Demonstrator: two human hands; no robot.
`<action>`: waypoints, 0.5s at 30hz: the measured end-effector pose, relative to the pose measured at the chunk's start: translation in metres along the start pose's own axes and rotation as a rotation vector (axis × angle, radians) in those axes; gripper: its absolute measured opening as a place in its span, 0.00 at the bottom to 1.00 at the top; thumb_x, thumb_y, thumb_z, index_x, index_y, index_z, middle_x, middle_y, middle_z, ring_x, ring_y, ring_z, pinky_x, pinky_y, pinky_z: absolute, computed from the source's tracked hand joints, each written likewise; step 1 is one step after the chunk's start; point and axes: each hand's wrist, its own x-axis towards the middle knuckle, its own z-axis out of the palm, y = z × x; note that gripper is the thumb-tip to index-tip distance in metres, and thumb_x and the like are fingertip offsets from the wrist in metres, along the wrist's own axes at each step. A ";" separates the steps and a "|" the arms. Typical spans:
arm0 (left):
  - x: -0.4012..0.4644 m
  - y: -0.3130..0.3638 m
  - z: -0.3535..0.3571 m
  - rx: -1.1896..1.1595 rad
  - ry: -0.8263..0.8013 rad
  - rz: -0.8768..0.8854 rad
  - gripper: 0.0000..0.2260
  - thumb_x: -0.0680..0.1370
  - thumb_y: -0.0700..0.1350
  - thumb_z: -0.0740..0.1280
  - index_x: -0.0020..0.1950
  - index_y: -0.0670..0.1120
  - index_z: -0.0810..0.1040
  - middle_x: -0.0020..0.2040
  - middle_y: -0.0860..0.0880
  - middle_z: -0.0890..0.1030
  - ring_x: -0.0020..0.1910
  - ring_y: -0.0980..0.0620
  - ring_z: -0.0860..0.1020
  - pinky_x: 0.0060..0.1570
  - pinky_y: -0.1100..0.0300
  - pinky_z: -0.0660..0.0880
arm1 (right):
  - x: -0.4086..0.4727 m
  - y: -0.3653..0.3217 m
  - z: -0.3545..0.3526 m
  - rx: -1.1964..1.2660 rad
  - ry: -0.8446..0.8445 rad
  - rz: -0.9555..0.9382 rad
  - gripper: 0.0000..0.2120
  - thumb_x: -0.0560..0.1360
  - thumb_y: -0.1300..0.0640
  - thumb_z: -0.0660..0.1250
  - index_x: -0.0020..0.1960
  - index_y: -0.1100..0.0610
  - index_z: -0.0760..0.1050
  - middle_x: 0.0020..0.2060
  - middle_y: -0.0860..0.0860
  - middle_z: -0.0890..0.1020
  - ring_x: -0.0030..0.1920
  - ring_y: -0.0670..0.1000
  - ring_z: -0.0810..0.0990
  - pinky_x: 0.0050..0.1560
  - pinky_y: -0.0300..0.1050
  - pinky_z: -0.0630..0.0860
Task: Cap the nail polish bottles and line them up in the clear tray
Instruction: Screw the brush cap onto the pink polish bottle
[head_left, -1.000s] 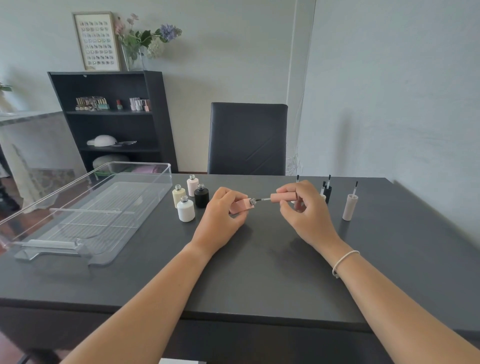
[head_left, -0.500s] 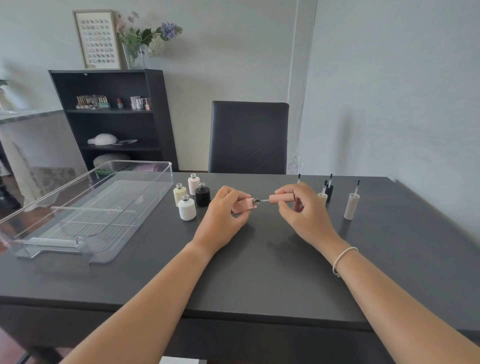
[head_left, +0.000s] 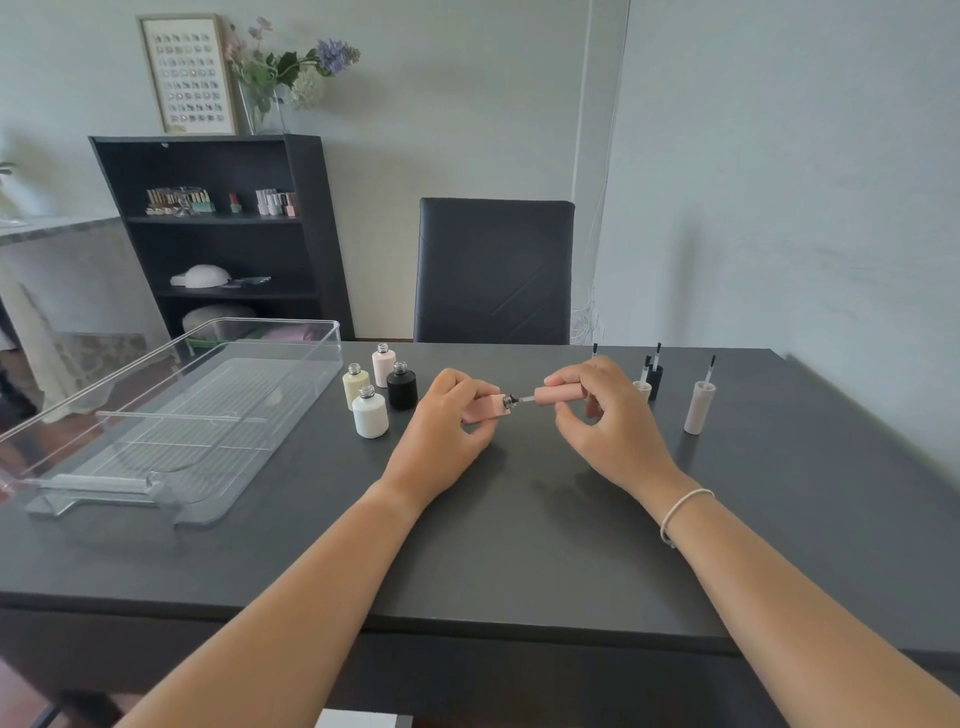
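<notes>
My left hand (head_left: 448, 427) grips a pink nail polish bottle (head_left: 487, 407) tipped on its side, its silver neck pointing right. My right hand (head_left: 605, 415) holds the matching pink cap (head_left: 560, 395) level, with its brush stem reaching into the bottle's neck. Several uncapped bottles stand just left of my hands: white (head_left: 370, 414), yellow (head_left: 355, 385), pale pink (head_left: 383, 365) and black (head_left: 401, 386). Loose caps stand brush-up to the right: a taupe one (head_left: 698, 407), a black one (head_left: 655, 378) and a cream one (head_left: 642, 388). The clear tray (head_left: 171, 415) lies at the left with nothing in it.
A black chair (head_left: 493, 270) stands behind the dark table (head_left: 519, 545). A black shelf unit (head_left: 218, 228) with small items is at the back left. The tray's near end overhangs toward the table's left edge. A white wall runs close along the right.
The pink cap has slid a little closer to the bottle neck, the brush going deeper in. Both hands otherwise hold their places.
</notes>
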 end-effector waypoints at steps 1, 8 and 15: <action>0.000 0.000 0.000 0.003 0.000 0.000 0.09 0.73 0.38 0.69 0.52 0.43 0.79 0.46 0.46 0.74 0.44 0.54 0.74 0.49 0.65 0.72 | 0.000 0.000 0.000 0.000 -0.002 -0.002 0.11 0.69 0.65 0.66 0.47 0.50 0.77 0.41 0.38 0.73 0.34 0.44 0.69 0.36 0.38 0.70; 0.001 -0.001 0.000 0.004 0.020 -0.011 0.09 0.72 0.38 0.69 0.52 0.44 0.79 0.46 0.47 0.74 0.45 0.55 0.74 0.49 0.67 0.71 | -0.001 -0.001 -0.002 -0.003 -0.002 -0.039 0.11 0.69 0.65 0.66 0.47 0.51 0.77 0.41 0.41 0.73 0.39 0.40 0.72 0.36 0.32 0.68; 0.001 -0.001 0.000 0.009 0.017 -0.008 0.09 0.72 0.38 0.70 0.51 0.44 0.79 0.46 0.47 0.74 0.44 0.55 0.74 0.49 0.70 0.70 | -0.001 -0.001 -0.002 -0.019 0.007 -0.041 0.11 0.69 0.65 0.66 0.47 0.52 0.77 0.42 0.43 0.73 0.37 0.42 0.71 0.35 0.34 0.69</action>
